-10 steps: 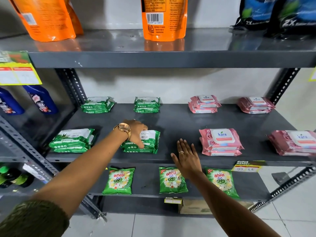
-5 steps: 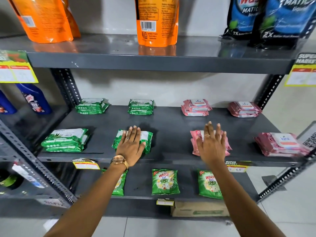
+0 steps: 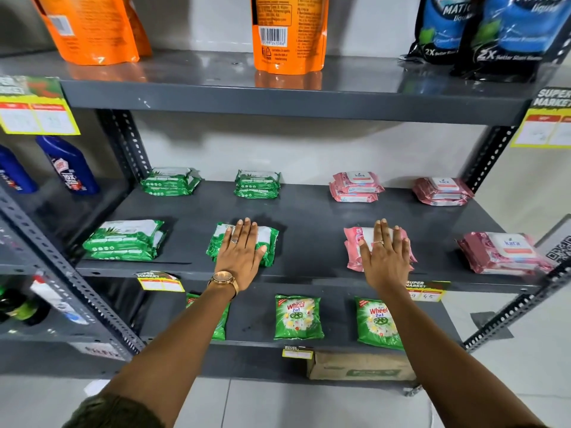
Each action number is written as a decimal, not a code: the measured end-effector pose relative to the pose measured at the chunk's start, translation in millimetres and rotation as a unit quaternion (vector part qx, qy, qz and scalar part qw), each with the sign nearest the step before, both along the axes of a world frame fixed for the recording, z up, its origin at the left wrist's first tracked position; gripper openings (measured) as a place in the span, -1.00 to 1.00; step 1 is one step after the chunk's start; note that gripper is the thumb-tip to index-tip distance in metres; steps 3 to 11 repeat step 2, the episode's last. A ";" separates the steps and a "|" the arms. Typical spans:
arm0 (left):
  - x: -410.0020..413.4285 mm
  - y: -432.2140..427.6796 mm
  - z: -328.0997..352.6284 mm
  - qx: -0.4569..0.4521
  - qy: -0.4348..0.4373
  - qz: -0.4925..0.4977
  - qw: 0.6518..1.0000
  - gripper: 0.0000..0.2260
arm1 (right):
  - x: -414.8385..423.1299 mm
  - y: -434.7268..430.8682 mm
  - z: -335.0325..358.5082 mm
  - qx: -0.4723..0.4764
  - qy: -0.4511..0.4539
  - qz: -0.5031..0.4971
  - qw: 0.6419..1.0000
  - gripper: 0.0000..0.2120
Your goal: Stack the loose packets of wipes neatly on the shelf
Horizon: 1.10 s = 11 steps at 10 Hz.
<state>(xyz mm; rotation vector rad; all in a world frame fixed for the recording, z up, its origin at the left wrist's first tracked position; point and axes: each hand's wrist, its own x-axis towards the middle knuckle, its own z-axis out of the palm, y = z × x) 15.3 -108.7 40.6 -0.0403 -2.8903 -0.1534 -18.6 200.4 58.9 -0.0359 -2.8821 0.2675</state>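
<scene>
The grey middle shelf (image 3: pixel 309 239) carries small stacks of wipes. Green stacks lie at the back left (image 3: pixel 168 181), back middle (image 3: pixel 257 184) and front left (image 3: pixel 125 240). Pink stacks lie at the back (image 3: pixel 355 187), the back right (image 3: pixel 441 191) and the front right (image 3: pixel 503 253). My left hand (image 3: pixel 241 254) lies flat, fingers together, on a front green stack (image 3: pixel 269 245). My right hand (image 3: pixel 384 257) lies flat on a front pink stack (image 3: pixel 352 248). Neither hand grips a packet.
Orange pouches (image 3: pixel 289 32) and blue-black pouches (image 3: pixel 506 29) stand on the top shelf. Green detergent sachets (image 3: pixel 298 316) lie on the lower shelf, a cardboard box (image 3: pixel 361 366) under it. Blue bottles (image 3: pixel 69 165) fill the left rack. Price tags (image 3: pixel 160 281) hang from the edges.
My right hand rose from the shelf's front edge onto the pink stack. My left hand turned from a sideways hold on the green stack and now lies flat on it.
</scene>
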 end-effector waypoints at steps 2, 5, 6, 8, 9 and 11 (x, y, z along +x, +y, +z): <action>-3.5 -2.3 2.6 0.001 -0.032 -0.004 0.999 -0.45 | -1.1 2.5 9.9 0.019 -0.055 0.009 0.998 -0.38; -3.5 -2.3 2.6 0.001 -0.032 -0.004 0.999 -0.45 | -1.1 2.5 9.9 0.019 -0.055 0.009 0.998 -0.38; -3.5 -2.3 2.6 0.001 -0.032 -0.004 0.999 -0.45 | -1.1 2.5 9.9 0.019 -0.055 0.009 0.998 -0.38; -3.5 -2.3 2.6 0.001 -0.032 -0.004 0.999 -0.45 | -1.1 2.5 9.9 0.019 -0.055 0.009 0.998 -0.38; -3.5 -2.3 2.6 0.001 -0.032 -0.004 0.999 -0.45 | -1.1 2.5 9.9 0.019 -0.055 0.009 0.998 -0.38; -3.5 -2.3 2.6 0.001 -0.032 -0.004 0.999 -0.45 | -1.1 2.5 9.9 0.019 -0.055 0.009 0.998 -0.38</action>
